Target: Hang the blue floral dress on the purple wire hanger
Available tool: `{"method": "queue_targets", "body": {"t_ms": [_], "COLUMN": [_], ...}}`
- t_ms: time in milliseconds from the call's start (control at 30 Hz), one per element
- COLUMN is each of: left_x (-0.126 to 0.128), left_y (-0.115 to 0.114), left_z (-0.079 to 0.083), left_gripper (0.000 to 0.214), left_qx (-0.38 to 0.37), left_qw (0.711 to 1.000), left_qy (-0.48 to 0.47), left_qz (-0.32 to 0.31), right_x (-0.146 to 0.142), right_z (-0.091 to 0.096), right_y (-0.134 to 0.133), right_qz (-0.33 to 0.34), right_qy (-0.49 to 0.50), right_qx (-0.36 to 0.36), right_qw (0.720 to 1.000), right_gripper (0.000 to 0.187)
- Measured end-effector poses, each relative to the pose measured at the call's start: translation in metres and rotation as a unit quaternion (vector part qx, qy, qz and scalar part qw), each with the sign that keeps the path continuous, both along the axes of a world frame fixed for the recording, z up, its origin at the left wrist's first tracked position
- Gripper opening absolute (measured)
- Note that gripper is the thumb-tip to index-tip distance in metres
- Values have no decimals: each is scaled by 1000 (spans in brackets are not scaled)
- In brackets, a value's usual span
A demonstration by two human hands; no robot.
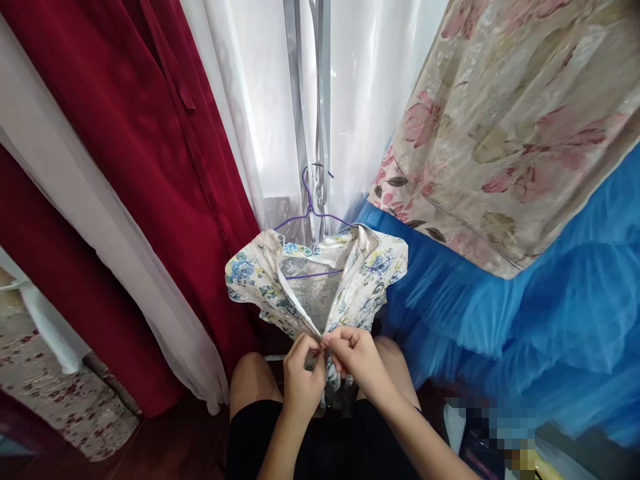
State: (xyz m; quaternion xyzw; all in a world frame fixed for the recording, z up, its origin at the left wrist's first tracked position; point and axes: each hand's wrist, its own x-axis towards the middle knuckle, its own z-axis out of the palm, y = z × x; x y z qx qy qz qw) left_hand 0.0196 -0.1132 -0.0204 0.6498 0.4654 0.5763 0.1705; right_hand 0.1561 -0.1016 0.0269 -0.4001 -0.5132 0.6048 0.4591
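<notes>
A small cream dress with blue flowers point(260, 277) hangs in front of me on a purple hanger point(309, 203). Its front flap lies open and shows a pale lining. My left hand point(301, 380) and my right hand point(356, 360) meet at the dress's front edge, just above my knees. Both hands are closed in a pinch on the fabric there, fingertips nearly touching each other. What lies between the fingertips is too small to make out.
A dark red garment point(150, 153) hangs at the left, white sheer fabric point(370, 80) behind. A blue tulle skirt point(540, 313) and a beige floral dress point(520, 133) hang at the right. A metal stand pole point(300, 100) rises behind the hanger. Dark wooden floor lies below.
</notes>
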Motion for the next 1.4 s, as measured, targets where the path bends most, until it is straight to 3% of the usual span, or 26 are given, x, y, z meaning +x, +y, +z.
{"method": "queue_targets", "body": {"t_ms": [100,200,333,500,633,767,867,933,1033,1133,1233,1300,1400], "left_x": [-8,-13,-8,5,14,19,17,12,-2,-21,-35,-36,-28], "left_y": [-2,1,8,6,-3,-18,-28,-26,-4,37,72,83,81], "left_z": [2,4,3,6,14,12,8,15,56,128,192,217,228], "left_gripper": [19,17,14,16,21,21,16,13,14,20,23,19,24], "left_qx": [-24,-54,-72,-92,-96,-89,-80,-56,28,119,146,156,193], "left_qw": [999,997,995,990,983,981,979,974,978,988,979,967,955], "left_qy": [17,33,37,69,123,139,154,171,157,86,120,173,201], "left_qz": [-17,-43,-61,-80,-93,-100,-104,-135,-133,-56,-75,-107,-98], "right_x": [-6,-9,-7,-5,-2,4,9,12,12,6,-1,-5,-7], "right_z": [2,18,61,117,149,159,153,147,143,146,153,155,148], "right_y": [9,24,52,84,94,89,80,74,67,61,58,60,69], "right_qz": [4,-6,19,-12,-32,-15,-10,-23,-48,-72,-100,-122,-138], "right_qy": [87,150,195,205,205,184,163,155,136,113,92,73,40], "right_qx": [-73,-110,-175,-149,-138,-93,-29,25,102,155,229,280,315], "right_qw": [994,982,965,967,969,978,986,987,984,979,964,950,938], "right_gripper": [41,34,16,23,24,20,20,18,13,15,18,23,31]}}
